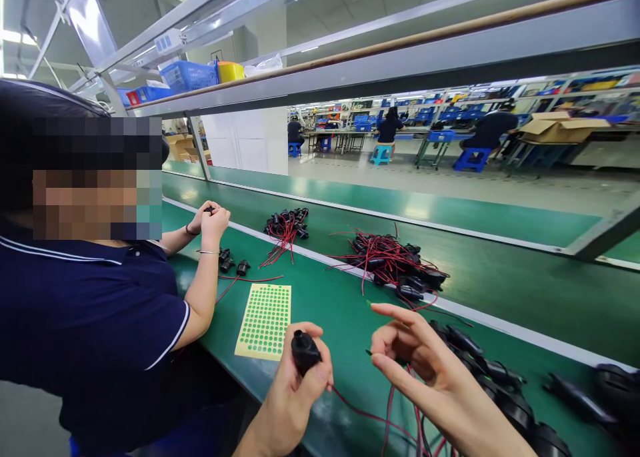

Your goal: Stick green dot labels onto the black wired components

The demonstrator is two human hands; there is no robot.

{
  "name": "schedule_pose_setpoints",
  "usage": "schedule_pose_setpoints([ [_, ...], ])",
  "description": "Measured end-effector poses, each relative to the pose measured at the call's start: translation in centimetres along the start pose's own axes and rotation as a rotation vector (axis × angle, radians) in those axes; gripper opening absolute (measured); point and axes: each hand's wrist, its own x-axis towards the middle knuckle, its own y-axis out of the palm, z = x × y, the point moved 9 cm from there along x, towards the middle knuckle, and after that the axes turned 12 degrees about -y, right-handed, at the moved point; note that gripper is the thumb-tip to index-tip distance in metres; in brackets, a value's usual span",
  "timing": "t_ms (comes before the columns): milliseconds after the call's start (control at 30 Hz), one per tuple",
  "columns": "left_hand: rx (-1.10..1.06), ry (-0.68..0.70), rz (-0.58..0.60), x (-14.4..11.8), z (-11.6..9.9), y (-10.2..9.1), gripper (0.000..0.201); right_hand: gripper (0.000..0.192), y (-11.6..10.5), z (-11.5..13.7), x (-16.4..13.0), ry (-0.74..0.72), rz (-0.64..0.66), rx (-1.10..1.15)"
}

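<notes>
My left hand [295, 394] is wrapped round a black cylindrical part [305, 354] with a short nozzle-like end pointing up. A red wire [357, 410] seems to trail from it to the right. My right hand [425, 364] is held apart from it, thumb and index finger spread. A small green sticker [369, 303] clings to the index fingertip, and another green sticker [369, 352] shows at the thumb tip. Left of my hands lies a pale yellow sheet of round green stickers [263, 355], with at least one spot near its lower edge looking bare.
A co-worker [95, 290] sits close on the left, both hands on a small black part. Wired black parts form a heap [395, 260] and a smaller pile [287, 227]; more black parts [500, 377] lie at right. A shelf [320, 87] with blue baskets spans above the green bench.
</notes>
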Motion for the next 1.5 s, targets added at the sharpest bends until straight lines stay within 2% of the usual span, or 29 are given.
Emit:
schedule_pose_setpoints([
  [67, -0.002, -0.057, 0.047, -0.3, 0.9, 0.3, 0.058, 0.039, 0.2, -0.2, 0.0, 0.059, 0.036, 0.065],
  [100, 0.034, -0.094, 0.058, -0.5, 1.3, 0.4, 0.062, 0.041, 0.2, -0.2, -0.1, 0.088, 0.036, 0.099],
  [167, 0.192, -0.129, 0.047, -0.8, 1.4, 0.7, 0.055, 0.045, 0.4, -0.2, -0.2, 0.149, 0.046, 0.173],
  [267, 0.423, -0.072, -0.005, -1.3, 0.3, 1.1, 0.041, 0.049, 1.3, 0.1, -0.5, 0.22, 0.117, 0.29],
  [433, 0.458, -0.081, -0.087, -1.4, 0.4, 0.6, 0.033, 0.05, 2.3, 1.2, -1.0, 0.265, 0.203, 0.393],
  [800, 0.511, -0.138, -0.071, -1.3, 0.5, 1.4, 0.032, 0.037, 3.1, 2.4, -1.4, 0.199, 0.323, 0.202],
  [1067, 0.495, -0.115, -0.046, -1.1, 0.6, 1.8, 0.027, 0.039, 3.0, 2.8, -1.3, 0.144, 0.348, 0.112],
  [1500, 0.502, -0.049, -0.068, -1.6, 0.4, 2.1, 0.03, 0.047, 3.1, 2.4, -2.0, 0.125, 0.241, 0.028],
])
